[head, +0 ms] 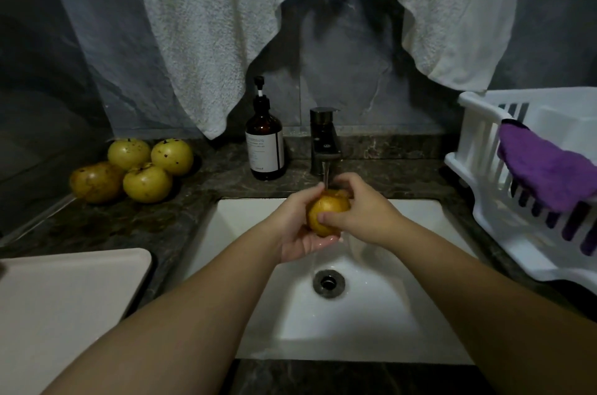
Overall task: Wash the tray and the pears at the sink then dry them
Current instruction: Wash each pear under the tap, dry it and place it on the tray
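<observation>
Rinsing pear (326, 213) under faucet (324, 142) stream over sink (420, 213). My left hand (302, 226) cups it from below, right hand (358, 209) grip wraps top, thumb rubbing. Four pears (132, 170) wait on counter (200, 188), left-hand side, nearer.

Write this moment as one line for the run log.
step: rinsing pear | left hand: cups it | right hand: holds it | faucet: running | waiting: four pears
</observation>
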`<state>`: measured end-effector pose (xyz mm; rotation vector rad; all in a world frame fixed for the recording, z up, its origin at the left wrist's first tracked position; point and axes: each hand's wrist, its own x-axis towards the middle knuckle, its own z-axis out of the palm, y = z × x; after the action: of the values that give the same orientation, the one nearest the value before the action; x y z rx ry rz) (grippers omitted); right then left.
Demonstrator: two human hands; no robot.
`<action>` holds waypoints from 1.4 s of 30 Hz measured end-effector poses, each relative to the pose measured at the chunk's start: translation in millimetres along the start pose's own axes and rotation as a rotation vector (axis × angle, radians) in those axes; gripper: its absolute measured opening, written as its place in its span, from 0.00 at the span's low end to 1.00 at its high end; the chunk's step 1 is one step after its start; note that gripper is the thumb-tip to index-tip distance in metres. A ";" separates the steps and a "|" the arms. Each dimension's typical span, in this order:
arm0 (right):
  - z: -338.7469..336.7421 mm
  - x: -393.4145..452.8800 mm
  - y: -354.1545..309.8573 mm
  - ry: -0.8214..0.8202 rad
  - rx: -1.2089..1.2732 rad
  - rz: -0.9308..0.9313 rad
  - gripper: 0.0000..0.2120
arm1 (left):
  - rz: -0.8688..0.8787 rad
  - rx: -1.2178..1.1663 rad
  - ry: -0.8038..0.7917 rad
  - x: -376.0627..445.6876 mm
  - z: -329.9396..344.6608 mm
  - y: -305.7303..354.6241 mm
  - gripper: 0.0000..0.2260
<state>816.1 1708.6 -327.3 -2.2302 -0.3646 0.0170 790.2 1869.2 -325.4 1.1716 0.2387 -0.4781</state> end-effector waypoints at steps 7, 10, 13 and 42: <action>4.8 3.1 5.4 -0.124 0.041 0.000 0.45 | 0.047 -0.009 0.024 4.5 2.7 -0.7 0.21; 6.0 4.0 5.6 -0.129 0.095 -0.008 0.43 | 0.028 -0.016 0.016 4.0 1.9 0.4 0.24; 0.7 3.8 11.1 -0.192 0.270 0.047 0.39 | 0.013 0.009 0.008 3.7 0.8 0.6 0.22; 27.6 14.5 -4.5 0.017 0.301 0.171 0.15 | 0.127 0.193 0.167 6.9 8.6 -5.2 0.23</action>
<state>825.0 1736.1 -339.8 -1.9554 -0.1487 0.1353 793.2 1858.0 -329.4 1.4086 0.2641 -0.2968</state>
